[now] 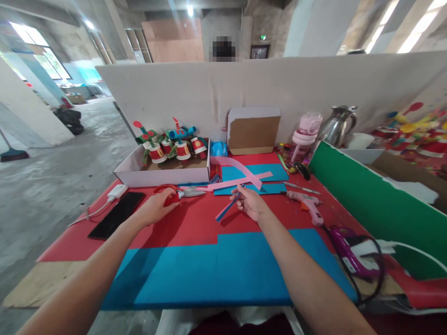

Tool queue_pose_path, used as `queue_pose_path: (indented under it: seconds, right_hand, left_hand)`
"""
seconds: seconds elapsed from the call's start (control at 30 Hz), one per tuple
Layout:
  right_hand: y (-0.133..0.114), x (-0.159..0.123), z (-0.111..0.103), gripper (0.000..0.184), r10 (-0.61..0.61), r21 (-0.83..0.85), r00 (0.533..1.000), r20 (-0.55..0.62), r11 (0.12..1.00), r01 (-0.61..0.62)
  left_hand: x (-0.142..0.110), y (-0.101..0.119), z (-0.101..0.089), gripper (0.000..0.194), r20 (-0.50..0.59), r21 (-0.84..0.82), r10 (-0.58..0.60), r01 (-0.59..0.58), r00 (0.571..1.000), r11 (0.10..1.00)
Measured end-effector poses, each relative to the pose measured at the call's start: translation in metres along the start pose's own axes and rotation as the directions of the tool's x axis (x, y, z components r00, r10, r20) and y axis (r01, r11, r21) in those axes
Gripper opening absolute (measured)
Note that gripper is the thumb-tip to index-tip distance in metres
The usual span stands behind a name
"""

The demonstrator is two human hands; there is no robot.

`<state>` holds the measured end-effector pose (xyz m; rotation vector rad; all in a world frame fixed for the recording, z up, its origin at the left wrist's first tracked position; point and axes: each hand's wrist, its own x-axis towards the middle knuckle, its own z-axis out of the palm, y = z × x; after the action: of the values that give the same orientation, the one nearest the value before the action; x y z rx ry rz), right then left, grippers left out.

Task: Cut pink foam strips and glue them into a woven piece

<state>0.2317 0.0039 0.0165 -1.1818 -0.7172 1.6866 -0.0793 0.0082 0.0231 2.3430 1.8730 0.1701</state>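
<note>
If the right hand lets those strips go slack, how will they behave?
The pink and blue strips are probably light, being narrow and thin. They seem springy rather than limp, since the free ends jut out fairly straight from the right hand. Bunched together, they might fan apart.

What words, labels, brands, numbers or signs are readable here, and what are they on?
None can be read with certainty.
Small green lit sign high on the back wall: too small and blurred.
Red-and-white cups in the shallow white cardboard box: yellowish marks, too small to read.
</note>
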Motion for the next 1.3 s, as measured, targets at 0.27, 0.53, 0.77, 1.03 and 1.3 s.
queue_pose_path:
  seconds: [0.27, 0.53, 0.77, 1.03, 1.3]
  right_hand:
    - [0.006, 0.003, -0.001, 0.039, 0.027, -0.039, 0.998, 0.050, 0.999, -0.025]
    - [0.017, 0.014, -0.004, 0.038, -0.040, 0.001, 0.998, 0.042, 0.999, 0.040]
    - [0.022, 0.021, -0.015, 0.040, -0.113, 0.025, 0.990, 0.088, 0.993, 0.111]
    - [0.020, 0.020, -0.017, 0.048, -0.158, -0.043, 0.983, 0.093, 0.986, 0.162]
    - [0.012, 0.019, -0.025, 0.039, -0.178, -0.230, 0.984, -0.017, 0.958, 0.169]
  left_hand:
    - [0.027, -0.001, -0.003, 0.031, -0.038, 0.236, 0.010, -0.001, 0.999, 0.972]
    - [0.043, 0.097, 0.013, 0.042, 0.112, -0.526, 0.102, -0.029, 0.988, 0.850]
    - [0.044, 0.146, 0.040, 0.045, 0.292, -0.883, 0.156, 0.204, 0.944, 0.422]
    - [0.037, 0.134, 0.038, 0.045, 0.308, -0.910, 0.140, 0.248, 0.941, 0.333]
    - [0.039, 0.136, 0.042, 0.040, 0.272, -0.928, 0.116, 0.229, 0.955, 0.293]
